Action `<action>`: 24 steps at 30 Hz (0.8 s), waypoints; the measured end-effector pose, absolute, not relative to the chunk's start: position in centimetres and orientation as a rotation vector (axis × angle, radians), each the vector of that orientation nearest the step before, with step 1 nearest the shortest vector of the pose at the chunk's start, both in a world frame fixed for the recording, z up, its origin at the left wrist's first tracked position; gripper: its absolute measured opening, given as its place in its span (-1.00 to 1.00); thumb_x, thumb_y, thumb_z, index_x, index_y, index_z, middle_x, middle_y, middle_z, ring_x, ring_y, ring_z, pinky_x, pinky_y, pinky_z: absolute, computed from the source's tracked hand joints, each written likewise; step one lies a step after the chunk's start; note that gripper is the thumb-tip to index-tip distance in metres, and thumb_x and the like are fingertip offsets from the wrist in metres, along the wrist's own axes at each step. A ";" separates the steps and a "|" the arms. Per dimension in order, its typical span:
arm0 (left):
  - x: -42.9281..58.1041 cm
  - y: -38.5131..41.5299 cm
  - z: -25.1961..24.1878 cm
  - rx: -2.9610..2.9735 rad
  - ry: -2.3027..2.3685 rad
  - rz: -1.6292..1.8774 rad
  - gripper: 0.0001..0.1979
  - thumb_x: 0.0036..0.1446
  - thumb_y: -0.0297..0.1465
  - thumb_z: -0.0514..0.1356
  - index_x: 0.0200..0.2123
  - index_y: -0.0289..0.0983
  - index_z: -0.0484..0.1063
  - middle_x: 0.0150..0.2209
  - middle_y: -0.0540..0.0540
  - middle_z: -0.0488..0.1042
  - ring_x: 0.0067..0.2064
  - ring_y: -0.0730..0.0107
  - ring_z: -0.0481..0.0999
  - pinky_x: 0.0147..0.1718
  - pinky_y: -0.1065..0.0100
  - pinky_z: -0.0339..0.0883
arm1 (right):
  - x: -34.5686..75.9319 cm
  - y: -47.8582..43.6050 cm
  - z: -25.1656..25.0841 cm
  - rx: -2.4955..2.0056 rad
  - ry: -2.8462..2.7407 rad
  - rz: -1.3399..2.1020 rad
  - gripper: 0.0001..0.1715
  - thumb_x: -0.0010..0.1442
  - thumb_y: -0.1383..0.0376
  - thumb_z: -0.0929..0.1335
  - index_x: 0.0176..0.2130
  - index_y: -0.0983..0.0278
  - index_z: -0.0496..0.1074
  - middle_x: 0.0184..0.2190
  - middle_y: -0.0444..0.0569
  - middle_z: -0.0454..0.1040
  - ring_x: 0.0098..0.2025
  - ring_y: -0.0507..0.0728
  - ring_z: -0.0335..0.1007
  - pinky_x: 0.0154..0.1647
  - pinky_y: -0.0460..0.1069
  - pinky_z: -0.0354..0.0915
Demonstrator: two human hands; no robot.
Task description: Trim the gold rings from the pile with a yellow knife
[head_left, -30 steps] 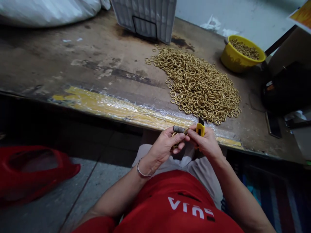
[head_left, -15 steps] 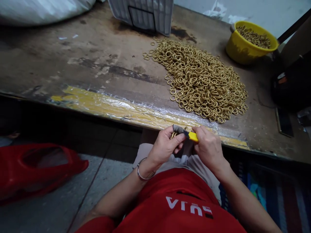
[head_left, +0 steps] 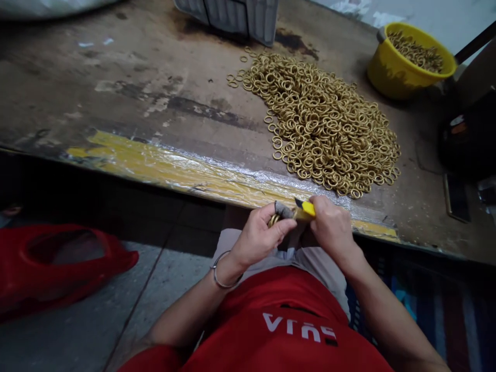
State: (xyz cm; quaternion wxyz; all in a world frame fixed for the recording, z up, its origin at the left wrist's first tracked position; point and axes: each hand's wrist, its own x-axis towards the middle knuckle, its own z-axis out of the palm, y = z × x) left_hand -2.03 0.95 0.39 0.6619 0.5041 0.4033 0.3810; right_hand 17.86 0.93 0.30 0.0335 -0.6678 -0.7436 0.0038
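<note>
My left hand [head_left: 263, 227] is closed around a few gold-coloured rings [head_left: 274, 220], held just off the table's front edge. A grey wrap covers its index fingertip. In my right hand [head_left: 332, 225] is a yellow utility knife [head_left: 308, 208], gripped close to its dark blade end. The blade points up and left, a little away from the left thumb. Between the hands one ring seems to be held at the left fingertips, but it is blurred. Beyond them a large heap of gold-coloured rings [head_left: 321, 124] lies spread on the table.
A yellow bucket [head_left: 399, 77] of rings stands at the back right of the worn table [head_left: 127, 67]. A grey crate [head_left: 259, 20] is at the back. A phone [head_left: 456, 197] lies at the right edge. On the floor at left is a red plastic stool [head_left: 70, 263].
The knife blade has come away from the left thumb and now tilts upward. The hands have moved slightly apart. The whole view has shifted a little.
</note>
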 end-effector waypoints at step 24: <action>0.8 3.9 -1.1 0.569 0.698 0.878 -0.70 0.06 -0.22 0.37 -0.33 -0.32 0.42 -0.42 -0.03 0.50 -0.59 0.61 0.36 -0.76 0.59 0.02 | 20.4 4.2 3.3 -1.644 -1.709 0.966 -0.63 0.24 0.04 0.36 -0.45 0.24 0.39 -0.60 -0.22 0.23 -0.54 0.00 0.11 -0.46 -0.07 0.10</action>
